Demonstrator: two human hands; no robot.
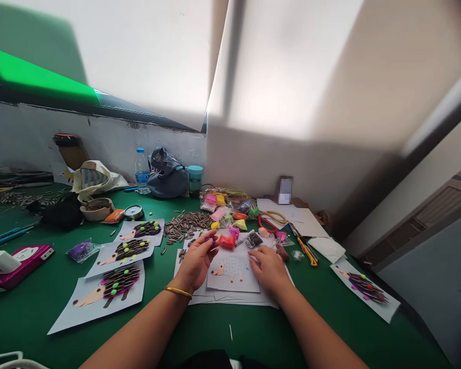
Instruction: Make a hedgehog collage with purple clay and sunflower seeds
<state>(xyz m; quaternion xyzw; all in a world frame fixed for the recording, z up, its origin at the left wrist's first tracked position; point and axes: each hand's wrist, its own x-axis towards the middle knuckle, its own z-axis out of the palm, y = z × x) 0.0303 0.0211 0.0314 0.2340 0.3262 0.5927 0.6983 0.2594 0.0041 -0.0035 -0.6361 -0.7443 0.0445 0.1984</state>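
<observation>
My left hand (195, 262) pinches a small lump of purple clay (212, 239) between its fingertips, raised over the left side of a paper card. The card (233, 271) carries a hedgehog-shaped picture with a pale blue dotted body and a peach face and legs. On the card's right edge lies my right hand (271, 270), fingers apart and holding nothing. Beneath the card is a stack of white sheets (236, 297). Just beyond the hands lie a red clay packet (227, 242) and a black clay packet (253, 239).
Finished hedgehog cards (88, 302) lie left, another hedgehog card (364, 288) right. Sunflower seeds (186, 224) are piled behind my left hand. Scissors (267, 224) and pliers (305, 246) lie at the right. A bottle (141, 174) and grey bag (169, 179) stand behind.
</observation>
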